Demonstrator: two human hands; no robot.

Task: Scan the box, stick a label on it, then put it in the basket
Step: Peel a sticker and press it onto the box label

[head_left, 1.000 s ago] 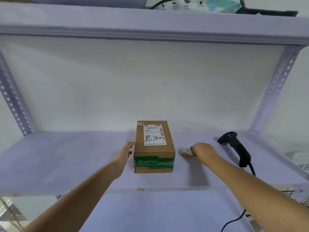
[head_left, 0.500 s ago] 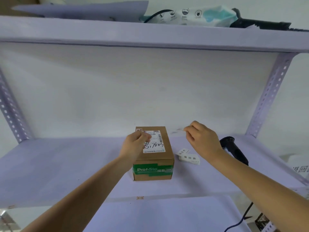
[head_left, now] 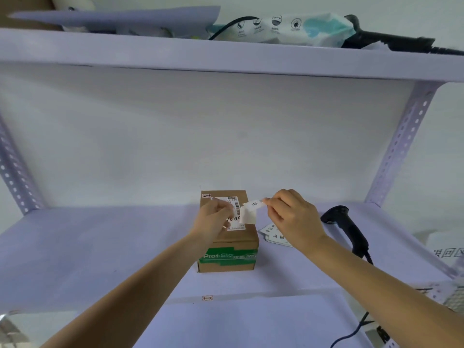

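The box [head_left: 227,237] stands on the shelf [head_left: 100,247], in the middle. Above it the right hand [head_left: 291,217] pinches a white label [head_left: 252,205] by its end. The left hand [head_left: 213,219] is over the box top; its grip I cannot tell. The scanner [head_left: 346,227] lies at the right.

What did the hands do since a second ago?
The right hand picked a label off the pile and lifted it over the box. The left hand moved from the box's side to its top. Box and scanner stayed put.
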